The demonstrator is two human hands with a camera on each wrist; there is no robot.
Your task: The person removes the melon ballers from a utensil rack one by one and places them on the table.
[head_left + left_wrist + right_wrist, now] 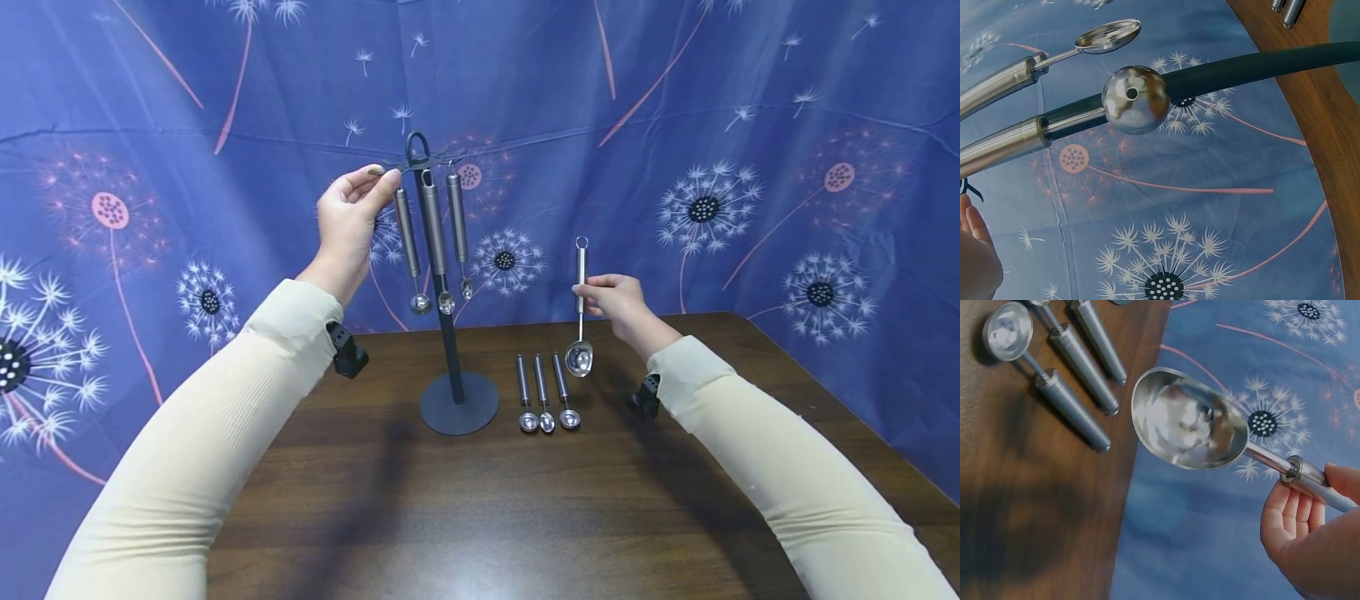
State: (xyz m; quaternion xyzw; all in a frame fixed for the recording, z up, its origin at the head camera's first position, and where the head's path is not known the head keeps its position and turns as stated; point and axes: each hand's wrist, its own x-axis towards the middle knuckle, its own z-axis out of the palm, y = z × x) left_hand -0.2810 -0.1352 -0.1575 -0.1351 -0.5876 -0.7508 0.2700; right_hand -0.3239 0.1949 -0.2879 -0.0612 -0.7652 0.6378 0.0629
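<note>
At the far left, a cream long sleeve with a small black wrist device [347, 350] is being worn on the left arm. By the left hand [345, 217], a thin hook at the top of a dark stand with a slim post and a round flat base [459, 408] is being pinched between thumb and fingers. Whether the nearest loop is also being touched cannot be told. From the stand, three silver metal utensils with cylindrical handles are being hung, bowls downward: a left one [407, 233], a middle one [435, 225] and a right one [457, 217]. The stand is being supported by a brown wood-grain table [487, 517]. Right of the base, three shorter-looking silver utensils [542, 383] are being borne side by side on the tabletop, bowls nearest the person. Farther right, a silver scoop with a wide bowl and a ring-topped handle [580, 305] is being held upright off the table, bowl lowest, its handle being gripped by thumb and fingers of the right hand [621, 302]. Behind everything, a blue dandelion-printed cloth [592, 175] is being displayed.
</note>
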